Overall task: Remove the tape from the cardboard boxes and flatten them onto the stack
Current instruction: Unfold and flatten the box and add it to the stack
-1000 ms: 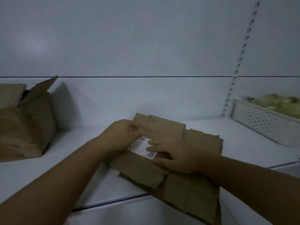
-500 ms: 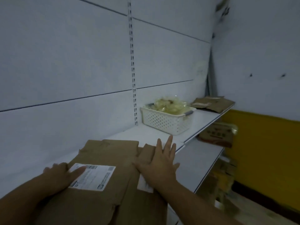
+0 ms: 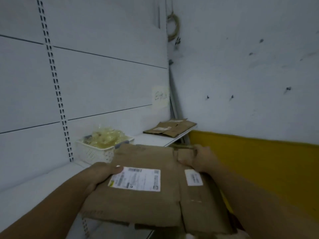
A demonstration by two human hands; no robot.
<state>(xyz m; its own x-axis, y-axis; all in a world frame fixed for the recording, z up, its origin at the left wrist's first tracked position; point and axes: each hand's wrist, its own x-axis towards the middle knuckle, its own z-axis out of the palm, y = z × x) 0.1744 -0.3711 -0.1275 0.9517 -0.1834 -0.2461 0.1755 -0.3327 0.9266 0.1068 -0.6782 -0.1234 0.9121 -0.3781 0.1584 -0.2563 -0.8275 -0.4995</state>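
- My left grip [image 3: 101,175] clamps the flattened box [image 3: 143,206] at its left edge, thumb on top.
- My right grip [image 3: 201,159] curls round its far right corner.
- The stack [image 3: 170,129] lies well beyond both.

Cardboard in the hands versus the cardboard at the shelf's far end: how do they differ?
The held cardboard is gripped by the left hand and right hand; the far cardboard lies untouched on the shelf. The held cardboard shows a big white label; the far cardboard's labels look small. Both are brown, flattened.
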